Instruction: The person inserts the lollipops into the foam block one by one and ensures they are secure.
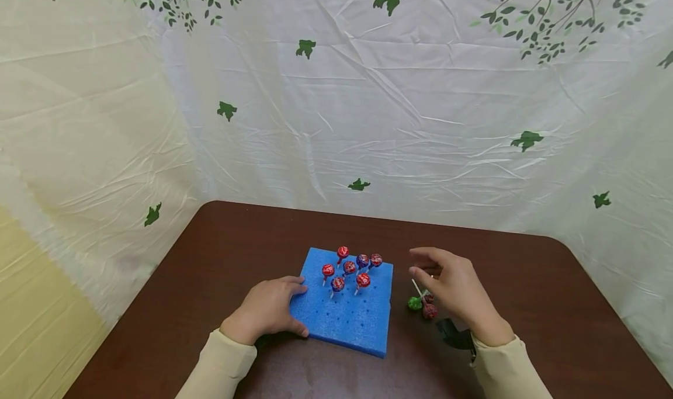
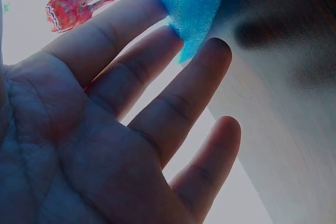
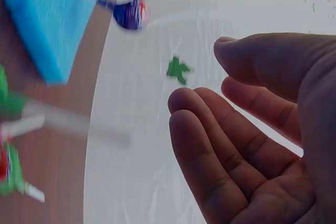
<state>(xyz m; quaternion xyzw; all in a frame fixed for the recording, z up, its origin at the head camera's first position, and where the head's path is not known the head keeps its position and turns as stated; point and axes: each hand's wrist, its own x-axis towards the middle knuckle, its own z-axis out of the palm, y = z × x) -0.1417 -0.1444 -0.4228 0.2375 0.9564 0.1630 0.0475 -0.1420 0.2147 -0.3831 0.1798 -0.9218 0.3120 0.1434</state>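
Note:
A blue foam board (image 1: 352, 323) dotted with small holes lies on the table. Several lollipops (image 1: 349, 267) in red and purple wrappers stand by their sticks in its far half. My left hand (image 1: 265, 308) rests at the board's left side, fingers fairly straight against the edge and thumb near the front left corner. In the left wrist view the fingertips (image 2: 212, 51) meet the foam side. My right hand (image 1: 457, 282) hovers right of the board, loosely bent with nothing between fingers and thumb. Beside and below it lie loose lollipops, a green one (image 1: 415, 303) and dark red ones (image 1: 430, 311).
The dark brown table (image 1: 252, 229) has rounded far corners. A pale curtain (image 1: 273, 153) with green leaf prints hangs behind and around it. A black strap (image 1: 455, 335) shows by the right wrist.

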